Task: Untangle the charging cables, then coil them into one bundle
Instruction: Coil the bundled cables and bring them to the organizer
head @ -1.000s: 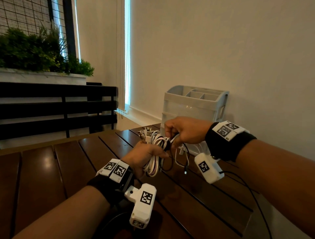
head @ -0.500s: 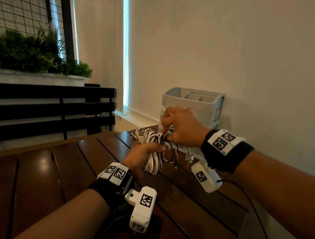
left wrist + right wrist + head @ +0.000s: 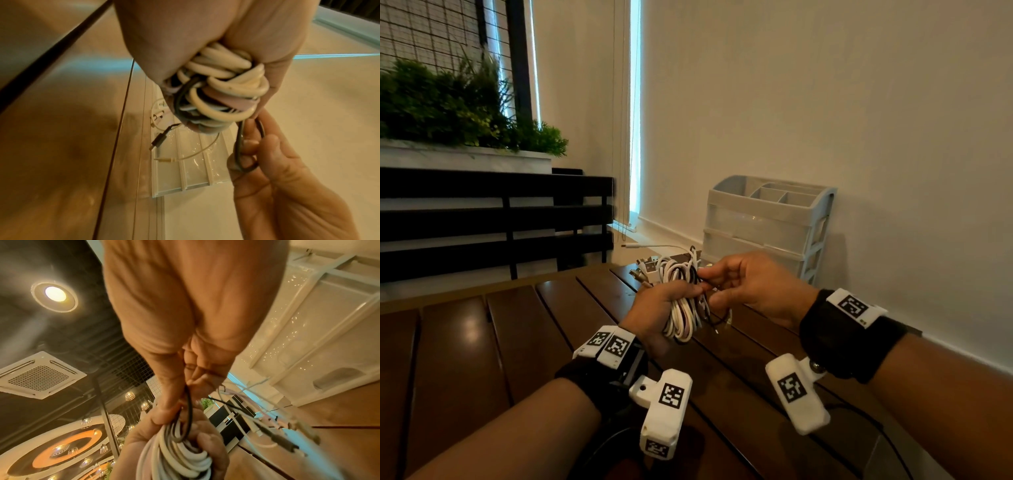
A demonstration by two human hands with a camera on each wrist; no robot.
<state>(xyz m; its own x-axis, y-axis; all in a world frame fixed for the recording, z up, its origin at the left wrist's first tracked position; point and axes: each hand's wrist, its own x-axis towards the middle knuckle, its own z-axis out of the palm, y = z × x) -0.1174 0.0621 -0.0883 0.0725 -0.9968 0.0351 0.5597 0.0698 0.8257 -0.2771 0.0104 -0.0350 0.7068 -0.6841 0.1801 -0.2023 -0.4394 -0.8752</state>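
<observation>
Pretty far along imo. Most of the cables (image 3: 681, 301) are already looped into one fat coil, and my left hand (image 3: 654, 310) has its grip wrapped tight round the middle of it, held up in the air over the far right part of the tabletop (image 3: 482, 342), just in front of the plastic drawer organizer (image 3: 767, 222). My right hand (image 3: 753, 286) has its grip pinched on the thin black cable (image 3: 239, 146), which loops out of the coil's side. What's left afaict: a few loose tails w/ plugs hang under the bundle, a black plug (image 3: 158, 140) and a thin white one (image 3: 164, 160), plus a white end sticking out toward the window. Those need wrapping in before it counts as one bundle.

Vs half a sec ago: my right hand has dropped from above the coil to beside it, and the whole bundle sits a bit lower and closer to me.
</observation>
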